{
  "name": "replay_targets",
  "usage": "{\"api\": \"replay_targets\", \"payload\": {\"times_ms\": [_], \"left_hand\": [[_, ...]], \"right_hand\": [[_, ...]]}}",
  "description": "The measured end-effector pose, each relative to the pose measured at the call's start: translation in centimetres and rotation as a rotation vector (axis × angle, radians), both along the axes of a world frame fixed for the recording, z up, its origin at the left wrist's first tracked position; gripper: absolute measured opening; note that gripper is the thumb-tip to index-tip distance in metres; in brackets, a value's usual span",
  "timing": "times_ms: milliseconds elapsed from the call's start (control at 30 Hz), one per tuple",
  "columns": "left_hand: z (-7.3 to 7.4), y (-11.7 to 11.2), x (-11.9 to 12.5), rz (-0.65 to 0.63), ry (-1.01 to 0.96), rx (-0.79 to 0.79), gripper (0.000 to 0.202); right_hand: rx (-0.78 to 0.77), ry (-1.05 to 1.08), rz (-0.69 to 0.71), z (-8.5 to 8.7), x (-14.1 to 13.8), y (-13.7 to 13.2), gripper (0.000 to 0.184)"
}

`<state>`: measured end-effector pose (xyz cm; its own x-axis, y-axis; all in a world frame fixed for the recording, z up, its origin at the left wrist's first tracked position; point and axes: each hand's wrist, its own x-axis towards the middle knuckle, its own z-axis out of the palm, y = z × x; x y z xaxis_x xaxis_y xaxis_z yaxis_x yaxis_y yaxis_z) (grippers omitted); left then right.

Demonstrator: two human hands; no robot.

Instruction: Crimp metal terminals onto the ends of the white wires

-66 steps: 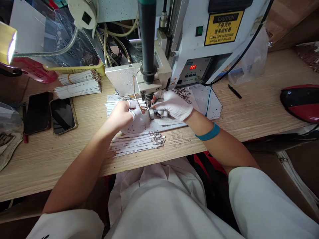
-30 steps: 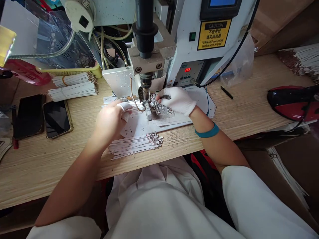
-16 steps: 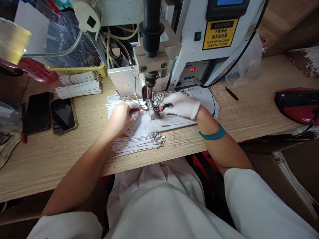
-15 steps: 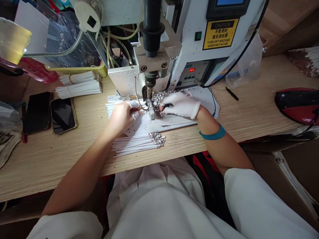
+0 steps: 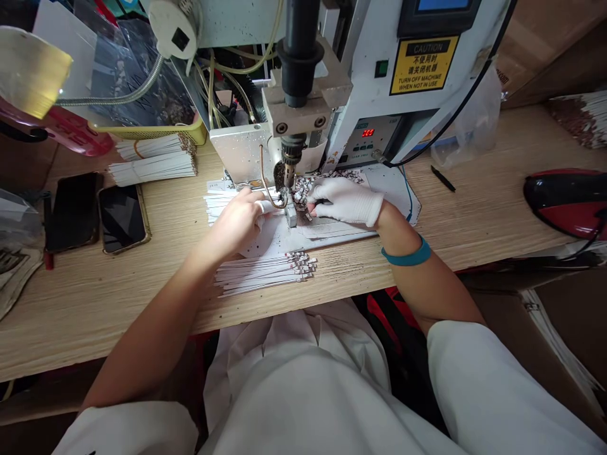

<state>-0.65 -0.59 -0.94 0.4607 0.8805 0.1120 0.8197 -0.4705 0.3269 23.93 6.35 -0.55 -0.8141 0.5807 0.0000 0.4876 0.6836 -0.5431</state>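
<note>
The left fingers [image 5: 258, 206] have little white caps on the tips. They are pinched close on the end of the white strips [image 5: 219, 201], near the middle of the frame. The right fingers [image 5: 313, 203] are pinched close too, right by a small metal block [image 5: 291, 216]. What is between them is too small to see. The left hand [image 5: 239, 218] is bare and the right hand [image 5: 348, 201] wears a white glove. Both sit just under the machine tip [image 5: 288, 174], which hangs a bit above the block.

I think the person is lining up a strip end with a tiny piece on the block, under the tip. That calls for steady hands, the two parts set just right, and fingers kept out from under the tip.

The white strips are thin and flat. A heap of tiny pieces [image 5: 303, 187] lies just beside the right fingers. A row of strips [image 5: 263, 275] with small dark marks at one end lies on the desk [image 5: 474, 208], lower in the frame, near the person. Tied bundles [image 5: 152, 165] sit at the upper left, above two phones [image 5: 123, 218]. A yellow warning label [image 5: 423, 55] is at the top right.
</note>
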Motion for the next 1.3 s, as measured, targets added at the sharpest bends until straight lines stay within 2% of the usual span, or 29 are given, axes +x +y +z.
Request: {"api": "replay_targets", "payload": {"times_ms": [200, 300, 467, 600, 733, 800, 933, 1033, 1100, 1133, 1233, 1300], "left_hand": [[0.1, -0.3, -1.0, -0.019, 0.078, -0.118, 0.033], [0.8, -0.5, -1.3, -0.001, 0.063, -0.147, 0.04], [2.9, -1.3, -2.0, 0.1, 0.069, -0.135, 0.025], [2.7, -1.3, -2.4, 0.038, 0.031, -0.282, 0.02], [1.7, -0.4, -2.8, -0.031, -0.185, -0.444, 0.028], [1.8, -0.1, -3.4, -0.017, -0.371, -0.5, 0.03], [2.7, -0.2, -4.5, 0.135, -0.844, -0.486, 0.026], [3.5, -0.5, -4.4, 0.181, -1.092, -0.422, 0.024], [3.9, -0.7, -4.0, 0.19, -1.134, -0.404, 0.023], [4.0, -0.9, -3.8, 0.201, -1.134, -0.398, 0.023], [4.0, -1.7, -2.9, 0.252, -1.103, -0.415, 0.023], [3.8, -2.5, -2.5, 0.27, -1.116, -0.444, 0.025]], "right_hand": [[0.024, -0.046, -0.039, -0.1, 0.0, -0.1, 0.012], [0.054, -0.063, -0.05, -0.2, 0.0, -0.1, 0.014], [0.078, -0.082, -0.051, -0.1, 0.0, -0.2, 0.015], [0.089, -0.101, -0.104, 0.0, -0.3, -0.4, 0.014], [0.002, 0.027, -0.293, -0.1, -0.6, -0.4, 0.011], [-0.026, 0.057, -0.322, 0.1, -0.4, -0.3, 0.01], [0.026, 0.101, -0.214, 1.8, 0.5, -1.0, 0.01], [0.077, 0.133, -0.034, 3.2, -0.4, -3.2, 0.017], [0.093, 0.105, 0.136, 3.6, -2.3, -5.6, 0.021], [0.151, 0.092, 0.174, 3.6, -3.5, -6.9, 0.024], [0.363, -0.09, 0.11, 3.3, -7.4, -10.1, 0.037], [0.385, -0.155, 0.012, 3.1, -9.4, -11.0, 0.044]]}}
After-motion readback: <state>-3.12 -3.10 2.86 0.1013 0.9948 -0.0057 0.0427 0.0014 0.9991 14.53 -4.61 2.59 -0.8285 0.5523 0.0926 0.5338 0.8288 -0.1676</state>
